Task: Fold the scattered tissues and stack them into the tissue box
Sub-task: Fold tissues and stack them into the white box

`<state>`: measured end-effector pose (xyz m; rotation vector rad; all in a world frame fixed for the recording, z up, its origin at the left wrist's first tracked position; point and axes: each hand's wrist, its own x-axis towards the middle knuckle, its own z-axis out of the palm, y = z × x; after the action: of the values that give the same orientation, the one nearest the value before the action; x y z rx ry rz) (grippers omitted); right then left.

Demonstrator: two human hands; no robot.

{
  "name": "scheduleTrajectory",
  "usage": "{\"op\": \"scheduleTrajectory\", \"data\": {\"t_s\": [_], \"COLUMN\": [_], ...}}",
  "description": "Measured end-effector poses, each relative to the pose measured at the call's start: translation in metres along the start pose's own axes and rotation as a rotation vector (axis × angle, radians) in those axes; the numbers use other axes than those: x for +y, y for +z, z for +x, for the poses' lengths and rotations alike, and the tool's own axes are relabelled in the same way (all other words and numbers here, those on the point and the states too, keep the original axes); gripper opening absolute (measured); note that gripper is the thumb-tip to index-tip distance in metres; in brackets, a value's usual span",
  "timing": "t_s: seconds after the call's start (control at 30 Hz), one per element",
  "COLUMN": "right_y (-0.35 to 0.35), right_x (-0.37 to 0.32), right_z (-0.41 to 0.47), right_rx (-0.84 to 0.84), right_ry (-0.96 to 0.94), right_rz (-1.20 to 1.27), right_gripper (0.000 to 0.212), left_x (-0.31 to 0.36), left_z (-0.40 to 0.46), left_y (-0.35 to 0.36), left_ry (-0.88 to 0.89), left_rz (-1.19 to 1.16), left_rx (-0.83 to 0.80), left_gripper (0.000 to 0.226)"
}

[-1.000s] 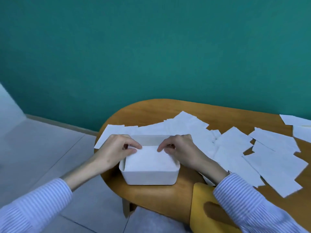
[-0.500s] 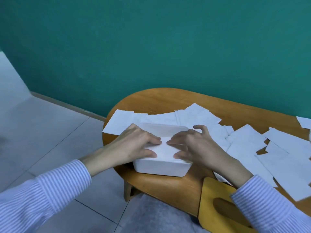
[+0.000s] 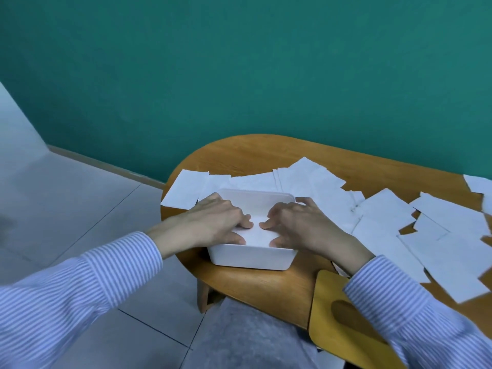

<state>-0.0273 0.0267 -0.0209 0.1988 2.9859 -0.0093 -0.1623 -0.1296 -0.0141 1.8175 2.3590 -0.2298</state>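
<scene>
A white open tissue box [image 3: 250, 258] stands near the front left edge of the wooden table [image 3: 255, 153]. Inside it lies a folded white tissue [image 3: 255, 234]. My left hand [image 3: 213, 222] and my right hand [image 3: 298, 226] both lie flat inside the box, fingers pressing down on that tissue, fingertips nearly meeting in the middle. Several unfolded white tissues [image 3: 383, 222] lie scattered on the table behind and to the right of the box.
A yellow lid with an oval slot [image 3: 343, 312] lies at the table's front edge under my right forearm. More tissues [image 3: 476, 185] reach the right border. A teal wall stands behind the table; tiled floor lies to the left.
My hands went from pinching the tissue's far edge to lying flat on it and pressing it down into the box. The camera view shifted left.
</scene>
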Motion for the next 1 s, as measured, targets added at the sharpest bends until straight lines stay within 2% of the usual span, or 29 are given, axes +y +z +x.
{"op": "scheduleTrajectory", "data": {"t_s": [0.1,0.17,0.27,0.37,0.43,0.5,0.57,0.67,0.83,0.9,1.0], "right_y": [0.0,-0.001,0.001,0.005,0.017,0.034,0.051,0.074,0.101,0.108,0.11], "right_x": [0.01,0.016,0.033,0.056,0.063,0.097,0.109,0.136,0.156,0.16,0.166], "right_z": [-0.017,-0.036,-0.067,-0.1,-0.107,-0.149,-0.158,-0.181,-0.191,-0.193,-0.201], "right_rx": [0.17,0.279,0.37,0.409,0.412,0.431,0.365,0.252,0.166,0.194,0.252], "right_ry": [-0.004,0.02,0.089,0.182,0.225,0.366,0.387,0.418,0.356,0.35,0.333], "right_rz": [0.195,0.279,0.257,0.228,0.174,0.064,-0.003,0.06,0.126,0.114,0.052], "right_gripper": [0.033,0.037,0.036,0.037,0.037,0.038,0.041,0.045,0.05,0.044,0.027], "left_x": [0.01,0.023,0.053,0.087,0.099,0.147,0.161,0.19,0.211,0.214,0.218], "left_z": [-0.003,-0.002,0.009,0.033,0.039,0.067,0.077,0.101,0.124,0.128,0.131], "left_y": [-0.002,-0.002,-0.005,-0.007,0.0,-0.004,0.005,0.016,0.042,0.049,0.051], "left_ry": [0.004,0.011,0.051,0.088,0.056,0.11,0.098,0.118,0.14,0.16,0.213], "left_rz": [-0.027,-0.116,-0.19,-0.161,-0.125,-0.009,0.018,0.03,0.001,0.003,-0.019], "left_rx": [0.222,0.345,0.403,0.422,0.414,0.43,0.406,0.329,0.158,0.127,0.175], "left_gripper": [0.039,0.044,0.051,0.053,0.053,0.052,0.052,0.054,0.058,0.057,0.051]}}
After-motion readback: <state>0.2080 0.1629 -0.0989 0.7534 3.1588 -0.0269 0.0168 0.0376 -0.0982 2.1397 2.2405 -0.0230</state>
